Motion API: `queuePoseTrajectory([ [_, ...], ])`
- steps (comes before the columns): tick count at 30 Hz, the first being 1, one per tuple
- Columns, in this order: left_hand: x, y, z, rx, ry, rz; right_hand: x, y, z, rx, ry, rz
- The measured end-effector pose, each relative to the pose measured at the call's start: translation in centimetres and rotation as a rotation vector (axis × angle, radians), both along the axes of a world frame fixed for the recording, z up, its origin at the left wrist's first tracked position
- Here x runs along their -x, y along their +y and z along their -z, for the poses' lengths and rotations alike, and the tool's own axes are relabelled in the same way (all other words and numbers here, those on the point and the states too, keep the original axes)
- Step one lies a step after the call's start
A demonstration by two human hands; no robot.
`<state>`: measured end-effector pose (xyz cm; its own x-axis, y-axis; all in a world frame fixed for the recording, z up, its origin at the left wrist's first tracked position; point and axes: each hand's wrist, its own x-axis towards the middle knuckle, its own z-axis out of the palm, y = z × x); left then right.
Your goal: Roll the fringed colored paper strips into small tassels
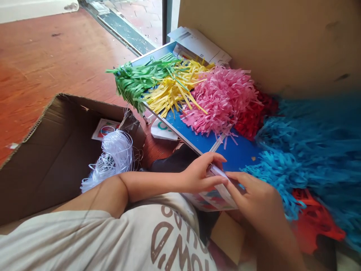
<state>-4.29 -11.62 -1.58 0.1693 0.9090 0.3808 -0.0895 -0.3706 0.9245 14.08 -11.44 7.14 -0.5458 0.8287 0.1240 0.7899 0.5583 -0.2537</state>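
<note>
In front of my body, my left hand [201, 174] and my right hand [255, 194] come together at the front edge of a blue board. The fingers of both hands pinch the white top edge of a clear plastic packet [214, 201] with coloured print, which hangs down below them. Just beyond my fingers lies a narrow pale strip [216, 145], leading towards a pink paper-fringe bundle [222, 98]. Yellow fringe [175, 90] and green fringe [143, 77] rest to its left, with red fringe [255, 116] to its right.
An open cardboard box [56, 150] at left holds a tangle of white ribbon [115, 154]. Blue fringe [310, 150] is heaped on the right, above an orange-red bag [317, 222]. White papers [200, 43] lie on the blue board [180, 126] against a tan wall [270, 41].
</note>
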Motion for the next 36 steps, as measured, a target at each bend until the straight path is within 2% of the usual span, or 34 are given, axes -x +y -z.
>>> queuePoseTrajectory([
  [3, 0.4, 1.0, 0.4, -0.34, 0.237, -0.017, -0.3, -0.1, 0.2, 0.029, 0.025, 0.074],
  [5, 0.8, 1.6, 0.6, -0.503, 0.386, 0.018, -0.7, -0.2, 0.3, 0.151, 0.083, 0.137],
  [9, 1.3, 2.7, 0.0, -0.651, 0.643, -0.04, -1.3, -0.2, 0.4, 0.426, 0.28, 0.137],
  [12, 1.3, 3.7, -1.1, -0.841, 0.845, 0.05, -2.1, -0.2, 0.4, 0.435, 0.394, 0.196],
  [14, 1.1, 4.3, -1.9, -0.918, 0.938, 0.127, -3.1, -0.8, 1.0, 0.404, 0.508, 0.277],
  [16, 1.1, 4.6, -2.6, -0.951, 0.981, 0.11, -3.9, -2.2, 2.7, 0.337, 0.659, 0.4],
  [18, 1.3, 4.7, -2.9, -0.968, 0.986, 0.063, -4.1, -4.1, 5.1, 0.26, 0.771, 0.526],
  [20, 1.6, 4.7, -3.1, -0.977, 0.986, 0.049, -3.3, -5.9, 7.5, 0.167, 0.789, 0.638],
  [22, 1.9, 4.7, -3.3, -0.992, 1.001, 0.064, -2.1, -7.1, 9.1, 0.043, 0.762, 0.722],
  [24, 2.0, 4.8, -3.7, -1.002, 1.029, 0.096, -1.2, -7.6, 9.5, -0.039, 0.739, 0.737],
  [26, 1.8, 4.9, -4.3, -1.022, 1.036, 0.164, -0.9, -7.6, 9.1, -0.076, 0.739, 0.707],
  [32, 1.0, 5.0, -7.5, -1.091, 1.202, 0.522, -1.2, -7.4, 8.5, -0.09, 0.766, 0.585],
  [36, 0.1, 5.0, -8.8, -1.096, 1.048, 0.572, -1.0, -7.4, 8.7, -0.075, 0.759, 0.533],
])
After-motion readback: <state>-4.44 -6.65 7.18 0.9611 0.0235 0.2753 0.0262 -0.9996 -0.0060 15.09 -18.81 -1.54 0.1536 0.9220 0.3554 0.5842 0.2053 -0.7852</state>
